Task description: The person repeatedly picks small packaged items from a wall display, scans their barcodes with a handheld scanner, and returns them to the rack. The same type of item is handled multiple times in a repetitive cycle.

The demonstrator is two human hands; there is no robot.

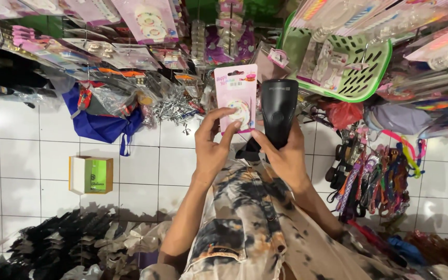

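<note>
While left hand [211,150] pinches pink card packet [237,97] upright, right hand [285,155] grips black handheld scanner [278,111] — just right of packet, long axes parallel — green basket [377,72] far right.

You see a glossy pink card packet [237,98] at centre frame, a matt black plastic scanner [278,111] beside it, a perforated green plastic basket [366,78] upper right, and smooth white floor tiles [22,155] left.

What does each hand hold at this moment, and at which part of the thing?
The left hand holds a pink packet by its lower edge. The right hand grips a black handheld scanner around its lower body.
</note>
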